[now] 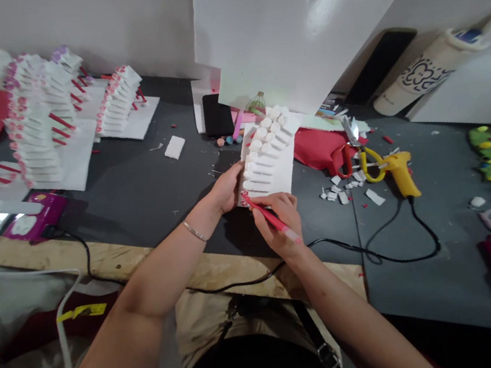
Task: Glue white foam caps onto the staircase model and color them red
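Note:
In the middle of the head view lies a white stepped model (261,166) of stacked pieces with rounded white ends, on a white board (288,165). My left hand (229,188) grips the model's left edge near its lower end, fingers partly hidden by it. My right hand (280,221) is closed around a red-pink marker (274,219). The marker's tip touches the lowest rounded end, which shows red-pink marks. The rounded ends above it are white.
Similar models (118,101) with coloured ends stand at the left. A black phone (217,115) lies behind my left hand. To the right are scissors (370,163), a yellow glue gun (401,173) with its cable, paper scraps (343,197) and a white bottle (430,74).

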{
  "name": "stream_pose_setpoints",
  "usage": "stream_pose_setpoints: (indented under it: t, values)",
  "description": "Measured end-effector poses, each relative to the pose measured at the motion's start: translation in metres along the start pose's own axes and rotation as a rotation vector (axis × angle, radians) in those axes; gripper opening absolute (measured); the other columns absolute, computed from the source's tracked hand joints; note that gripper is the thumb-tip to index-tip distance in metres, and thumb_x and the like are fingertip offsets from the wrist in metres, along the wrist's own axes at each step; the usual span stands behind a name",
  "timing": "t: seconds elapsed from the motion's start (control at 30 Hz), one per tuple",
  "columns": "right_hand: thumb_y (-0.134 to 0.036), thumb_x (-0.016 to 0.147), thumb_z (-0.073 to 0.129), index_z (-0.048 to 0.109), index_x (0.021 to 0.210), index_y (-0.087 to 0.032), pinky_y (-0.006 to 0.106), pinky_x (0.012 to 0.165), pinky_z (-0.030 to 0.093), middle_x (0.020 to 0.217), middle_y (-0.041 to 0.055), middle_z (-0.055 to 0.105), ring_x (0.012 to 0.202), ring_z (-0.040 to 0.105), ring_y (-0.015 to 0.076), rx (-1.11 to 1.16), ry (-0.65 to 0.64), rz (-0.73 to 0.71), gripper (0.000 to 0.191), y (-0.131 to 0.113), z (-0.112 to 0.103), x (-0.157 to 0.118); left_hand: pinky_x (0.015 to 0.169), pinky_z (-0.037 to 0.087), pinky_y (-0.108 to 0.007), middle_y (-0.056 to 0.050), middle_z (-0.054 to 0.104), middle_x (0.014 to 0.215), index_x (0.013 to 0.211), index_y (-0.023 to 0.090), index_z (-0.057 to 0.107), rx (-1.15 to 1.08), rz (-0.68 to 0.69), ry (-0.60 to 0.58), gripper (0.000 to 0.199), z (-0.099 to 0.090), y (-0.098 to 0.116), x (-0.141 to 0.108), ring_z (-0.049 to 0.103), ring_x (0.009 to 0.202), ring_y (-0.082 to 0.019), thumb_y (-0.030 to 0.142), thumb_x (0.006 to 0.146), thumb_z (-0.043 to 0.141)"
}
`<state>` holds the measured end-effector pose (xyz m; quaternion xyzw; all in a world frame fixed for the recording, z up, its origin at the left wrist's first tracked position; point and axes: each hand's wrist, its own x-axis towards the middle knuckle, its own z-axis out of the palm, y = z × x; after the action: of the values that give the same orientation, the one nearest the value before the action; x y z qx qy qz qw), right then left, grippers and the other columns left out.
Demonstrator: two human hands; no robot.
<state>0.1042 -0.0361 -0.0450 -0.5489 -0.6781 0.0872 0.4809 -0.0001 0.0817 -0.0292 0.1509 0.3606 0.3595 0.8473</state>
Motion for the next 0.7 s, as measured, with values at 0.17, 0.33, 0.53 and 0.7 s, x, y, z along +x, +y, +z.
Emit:
stream_pose_setpoints:
  t: [0.17, 0.33, 0.53, 0.7]
  values:
    - [-0.025, 0.098, 0.059, 0.069, 0.105, -0.026, 0.040, 0.089, 0.039, 0.090, 0.0000, 0.078, 0.082, 0.067, 0.0191, -0.021, 0.048, -0.020, 0.012, 0.0012, -0.0010, 0.0004, 0.095, 0.059, -0.035, -0.009, 0.081, 0.088, 0.109, 0.011, 0.074, -0.003, 0.015, 0.007, 0.025, -0.0014, -0.0001, 0.0002, 0.078, 0.084, -0.022, 0.021, 0.098, 0.054]
    - [-0.026, 0.098, 0.059, 0.069, 0.107, -0.026, 0.040, 0.089, 0.040, 0.092, 0.0011, 0.078, 0.084, 0.067, 0.0198, -0.024, 0.011, -0.017, 0.014, 0.0034, -0.0011, -0.0009, 0.096, 0.058, -0.035, -0.010, 0.081, 0.089, 0.107, 0.011, 0.074, 0.003, 0.014, -0.007, 0.026, -0.0022, -0.0005, 0.0011, 0.078, 0.083, -0.021, 0.021, 0.099, 0.052]
    - [-0.026, 0.095, 0.059, 0.070, 0.106, -0.027, 0.041, 0.090, 0.039, 0.091, 0.0009, 0.077, 0.083, 0.065, 0.0204, -0.025, 0.031, -0.001, 0.015, 0.0026, -0.0033, -0.0026, 0.096, 0.058, -0.035, -0.011, 0.082, 0.093, 0.110, 0.011, 0.074, 0.000, -0.004, -0.009, 0.028, -0.0005, 0.0005, -0.0008, 0.079, 0.086, -0.022, 0.022, 0.100, 0.050]
    - [-0.025, 0.094, 0.060, 0.070, 0.105, -0.028, 0.042, 0.091, 0.039, 0.091, 0.0002, 0.078, 0.084, 0.066, 0.0207, 0.000, 0.006, 0.009, 0.015, 0.0023, -0.0049, -0.0047, 0.099, 0.058, -0.036, -0.010, 0.082, 0.092, 0.111, 0.012, 0.074, -0.001, -0.005, -0.009, 0.028, -0.0007, 0.0016, -0.0008, 0.079, 0.086, -0.023, 0.021, 0.099, 0.051]
